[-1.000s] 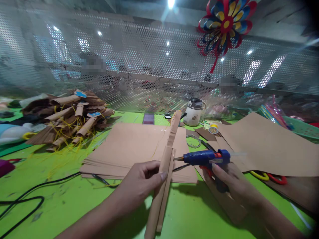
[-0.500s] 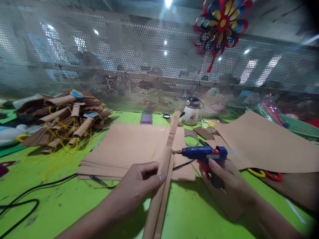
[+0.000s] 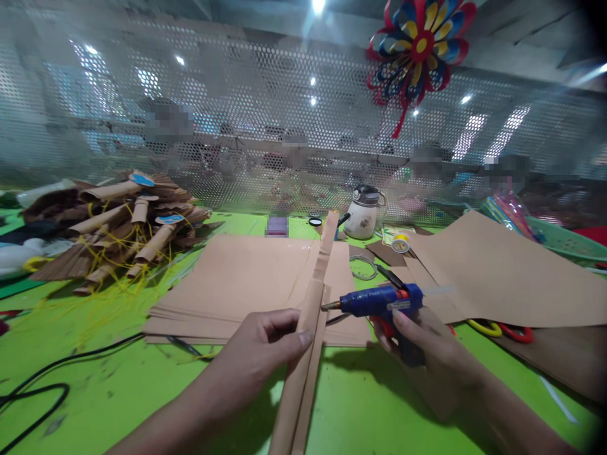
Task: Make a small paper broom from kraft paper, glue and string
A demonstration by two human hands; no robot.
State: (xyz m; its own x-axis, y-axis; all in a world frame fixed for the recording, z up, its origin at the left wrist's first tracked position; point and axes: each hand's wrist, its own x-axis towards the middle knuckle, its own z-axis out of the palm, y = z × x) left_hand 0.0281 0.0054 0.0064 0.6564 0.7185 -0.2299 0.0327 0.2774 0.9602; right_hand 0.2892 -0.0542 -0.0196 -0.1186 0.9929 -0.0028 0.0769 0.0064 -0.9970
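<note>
My left hand point(image 3: 265, 347) grips a long rolled strip of brown kraft paper point(image 3: 310, 309), thumb on top and fingers behind it. The roll runs from the bottom edge up over a stack of kraft paper sheets point(image 3: 227, 272); a loose flap lies along its right side. In my right hand point(image 3: 427, 341) is a blue hot glue gun point(image 3: 379, 300) with a red trigger. Its metal nozzle points left and meets the seam between roll and flap. A clear glue stick pokes out of the gun's back.
Bundled brown paper pieces with yellow strings point(image 3: 137, 221) lie at the left. A white kettle-like jug point(image 3: 363, 215) stands at the back. Larger kraft sheets point(image 3: 497, 272), red-handled scissors point(image 3: 516, 333) and a green basket point(image 3: 564, 240) are on the right. A black cord point(image 3: 71, 357) crosses the left.
The glue gun's nozzle has moved down along the seam, toward me, and slightly left. My left hand keeps its hold on the paper roll.
</note>
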